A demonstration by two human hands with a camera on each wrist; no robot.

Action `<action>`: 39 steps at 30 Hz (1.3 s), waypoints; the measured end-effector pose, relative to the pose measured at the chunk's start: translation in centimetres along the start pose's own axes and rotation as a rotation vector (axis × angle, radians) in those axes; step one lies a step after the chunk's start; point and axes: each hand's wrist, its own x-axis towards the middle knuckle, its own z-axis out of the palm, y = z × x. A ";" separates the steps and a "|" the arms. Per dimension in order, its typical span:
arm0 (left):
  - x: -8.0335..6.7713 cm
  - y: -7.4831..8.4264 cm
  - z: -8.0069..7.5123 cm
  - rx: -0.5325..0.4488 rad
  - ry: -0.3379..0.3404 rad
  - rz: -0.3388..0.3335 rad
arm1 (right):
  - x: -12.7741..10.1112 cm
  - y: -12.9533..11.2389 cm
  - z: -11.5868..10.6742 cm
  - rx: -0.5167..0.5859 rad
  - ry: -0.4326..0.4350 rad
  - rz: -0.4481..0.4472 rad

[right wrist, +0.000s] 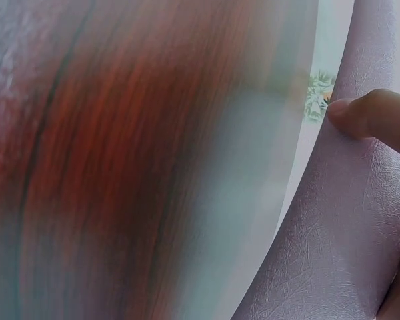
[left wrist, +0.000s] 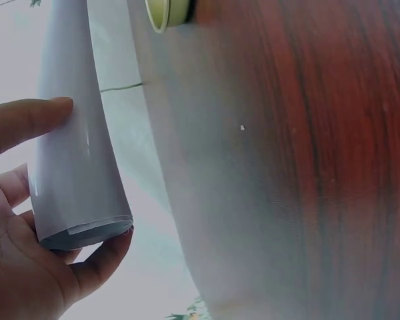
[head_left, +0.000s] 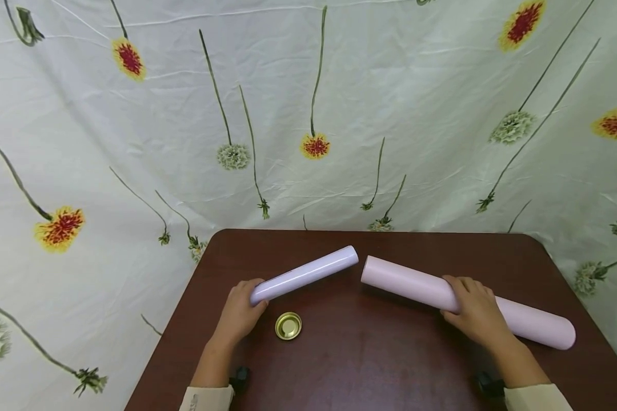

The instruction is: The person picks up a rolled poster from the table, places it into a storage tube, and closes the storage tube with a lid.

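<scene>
My left hand [head_left: 240, 313] grips the near end of a lavender paper roll [head_left: 304, 274], which slants up and to the right over the dark wooden table [head_left: 370, 365]. In the left wrist view the fingers [left wrist: 27, 123] curl round the roll's end [left wrist: 77, 187]. My right hand [head_left: 475, 311] wraps over the middle of a longer pale pink roll [head_left: 406, 282] lying across the table's right side. In the right wrist view a fingertip [right wrist: 370, 117] presses the pink roll's textured surface [right wrist: 340, 240]. The two rolls' far ends nearly meet at the table's middle.
A small round gold lid [head_left: 288, 326] lies on the table just right of my left hand; its edge shows in the left wrist view [left wrist: 163, 13]. A flowered white cloth [head_left: 308, 114] hangs behind and around the table. Table edges run close on left and right.
</scene>
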 end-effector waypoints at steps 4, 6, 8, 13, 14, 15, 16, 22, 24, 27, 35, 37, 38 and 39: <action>-0.1 0.4 -0.4 -0.005 0.003 0.005 | 0.0 0.2 -0.1 0.001 0.005 0.005; -0.2 0.5 -0.5 -0.007 0.002 0.007 | -0.1 0.3 -0.2 0.003 0.005 0.007; -0.3 0.6 -0.7 -0.007 0.000 0.009 | -0.2 0.4 -0.2 0.004 0.005 0.011; -0.6 0.7 -0.9 -0.006 -0.003 0.005 | -0.3 0.6 -0.2 0.008 -0.004 0.020; -0.6 0.7 -1.0 -0.006 -0.002 0.004 | -0.2 0.6 -0.2 0.010 -0.006 0.023; -0.7 0.7 -1.0 -0.007 -0.001 0.004 | -0.2 0.6 -0.2 0.011 -0.007 0.024; -0.7 0.7 -1.0 -0.008 -0.001 0.004 | -0.2 0.6 -0.3 0.013 -0.008 0.026; -1.0 0.9 -0.9 -0.017 -0.004 0.013 | -0.1 0.4 -0.4 0.017 -0.014 0.039; -1.1 0.9 -1.0 -0.020 -0.003 0.016 | -0.1 0.4 -0.4 0.016 -0.016 0.040; -1.2 1.1 -1.0 -0.026 -0.005 0.014 | -0.1 0.4 -0.4 0.015 -0.013 0.036; -1.4 1.2 -1.2 -0.043 -0.029 0.017 | -0.2 0.4 -0.4 0.017 0.008 0.020; -1.4 1.1 -1.2 -0.044 -0.031 0.026 | -0.2 0.3 -0.4 0.019 0.009 0.016; -1.4 1.0 -1.2 -0.044 -0.031 0.031 | -0.2 0.3 -0.4 0.019 0.009 0.015; -1.4 1.0 -1.3 -0.047 -0.031 0.034 | -0.3 0.2 -0.5 0.021 0.008 0.013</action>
